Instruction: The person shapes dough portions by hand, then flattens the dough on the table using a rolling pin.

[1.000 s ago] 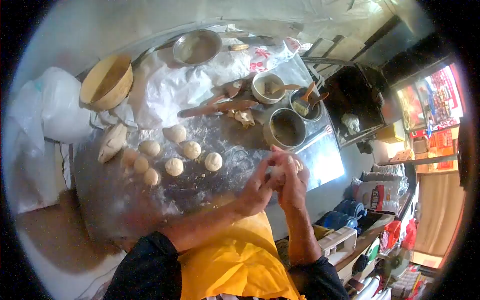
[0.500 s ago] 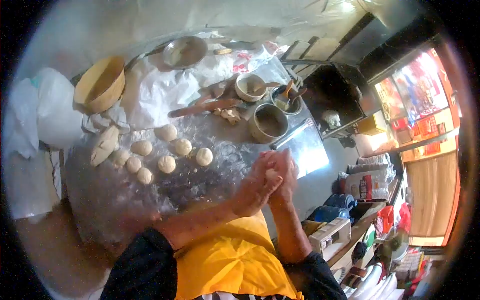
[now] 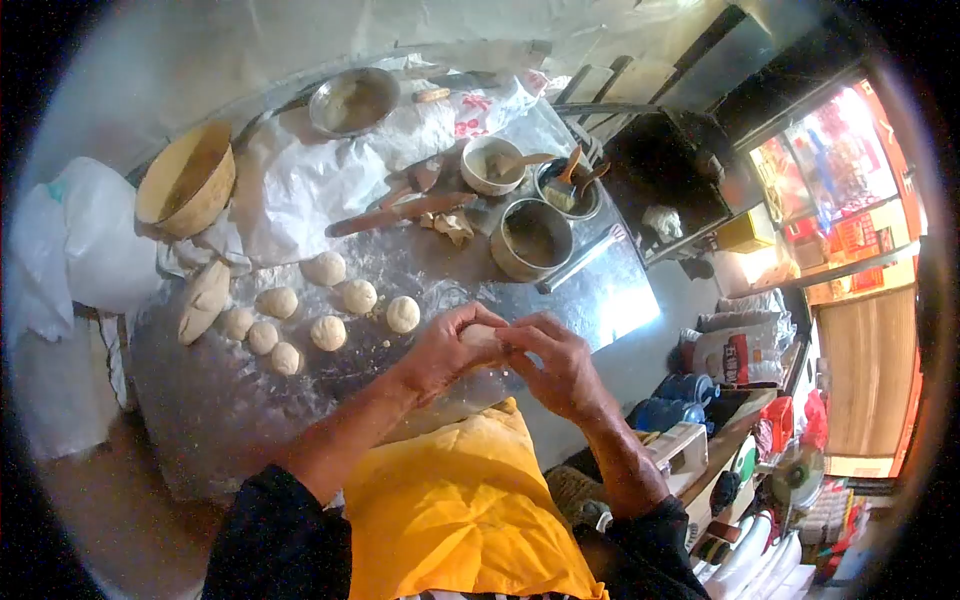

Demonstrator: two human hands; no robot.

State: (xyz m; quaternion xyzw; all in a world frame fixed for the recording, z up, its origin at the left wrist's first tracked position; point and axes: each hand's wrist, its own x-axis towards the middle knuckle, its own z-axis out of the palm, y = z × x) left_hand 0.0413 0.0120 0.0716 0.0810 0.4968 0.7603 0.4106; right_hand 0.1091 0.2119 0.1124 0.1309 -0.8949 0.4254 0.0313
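Observation:
Above the front edge of the floured table (image 3: 430,385), my left hand (image 3: 448,352) is closed round a pale piece of dough (image 3: 484,343). My right hand (image 3: 556,366) meets it from the other side, its thumb and fingers pinched on the same piece. The fingers cover much of this dough. Left of my hands, several round dough balls lie on the flour; the nearest dough ball (image 3: 403,314) is a short way from my left hand. A longer dough lump (image 3: 204,302) rests at the far left of them.
Behind the balls lie a rolling pin (image 3: 400,214) and dough scraps (image 3: 452,228). A pot (image 3: 532,240), a bowl with a spoon (image 3: 490,180) and a container holding a brush (image 3: 568,172) stand at the right. A metal bowl (image 3: 353,102) and a tan basket (image 3: 187,180) are at the back.
My hands were clasped together over the dough farther right. They have come apart somewhat, and the left hand has moved left, exposing part of the dough between them.

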